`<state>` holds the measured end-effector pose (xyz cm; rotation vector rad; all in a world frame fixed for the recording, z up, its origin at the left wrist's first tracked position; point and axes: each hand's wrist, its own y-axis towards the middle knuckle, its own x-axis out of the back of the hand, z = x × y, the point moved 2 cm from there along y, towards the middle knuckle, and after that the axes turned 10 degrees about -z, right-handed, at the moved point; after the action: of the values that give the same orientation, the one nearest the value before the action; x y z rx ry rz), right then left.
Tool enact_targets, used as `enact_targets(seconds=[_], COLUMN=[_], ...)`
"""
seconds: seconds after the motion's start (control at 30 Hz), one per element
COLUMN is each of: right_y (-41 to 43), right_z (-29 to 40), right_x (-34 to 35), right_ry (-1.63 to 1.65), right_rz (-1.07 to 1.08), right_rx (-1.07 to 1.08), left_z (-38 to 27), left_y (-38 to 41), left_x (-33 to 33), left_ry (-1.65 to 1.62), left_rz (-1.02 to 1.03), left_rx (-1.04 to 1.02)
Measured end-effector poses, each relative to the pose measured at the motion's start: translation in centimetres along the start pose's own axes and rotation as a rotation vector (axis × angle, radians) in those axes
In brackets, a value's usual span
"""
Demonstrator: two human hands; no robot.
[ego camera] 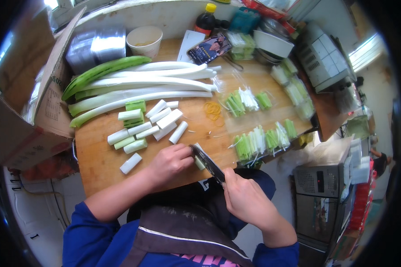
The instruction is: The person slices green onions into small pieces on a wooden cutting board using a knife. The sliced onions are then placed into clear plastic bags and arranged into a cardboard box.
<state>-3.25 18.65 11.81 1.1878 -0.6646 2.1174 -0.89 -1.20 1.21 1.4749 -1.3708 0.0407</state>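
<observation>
My right hand (245, 197) is closed round the handle of a kitchen knife (209, 164), whose dark blade slants up and left over the wooden board (97, 170). Beside the blade, my left hand (173, 162) rests with curled fingers at a pale scallion piece (199, 163); what its fingertips hold is hidden. Left of the knife lie several cut scallion pieces (168, 119), white and green. Long white scallion stalks (153, 83) and a long green vegetable (103, 73) lie behind them. Right of the yellow rubber bands (213, 111) are shredded green and white bundles (264, 142).
An open cardboard box (50, 116) stands at the left. Clear plastic containers (97, 48), a paper tub (144, 41), a phone (210, 48) and a yellow-capped bottle (205, 20) line the back. Packed bundles (297, 91) lie at the right. A person (381, 163) is far off right.
</observation>
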Motion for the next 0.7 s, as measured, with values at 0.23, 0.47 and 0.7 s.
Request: enact_targets(seconds=[0.23,0.47,0.7], right_y=[1.0,0.5,1.4], right_z=[-1.0,-0.2,-1.1], right_x=[-2.1,-0.2,-1.8], right_ry=[-0.006,0.069,0.078], right_rz=[-0.010,0.010,0.026], right_rx=[-0.020,-0.018,-0.086], left_z=[-0.1,0.0,0.0], left_y=[0.2,-0.3,0.3], left_x=[0.1,-0.1,-0.3], left_ry=[-0.007,0.033,0.006], left_rz=[0.037,0.025,-0.027], left_rx=[-0.006,-0.015,-0.055])
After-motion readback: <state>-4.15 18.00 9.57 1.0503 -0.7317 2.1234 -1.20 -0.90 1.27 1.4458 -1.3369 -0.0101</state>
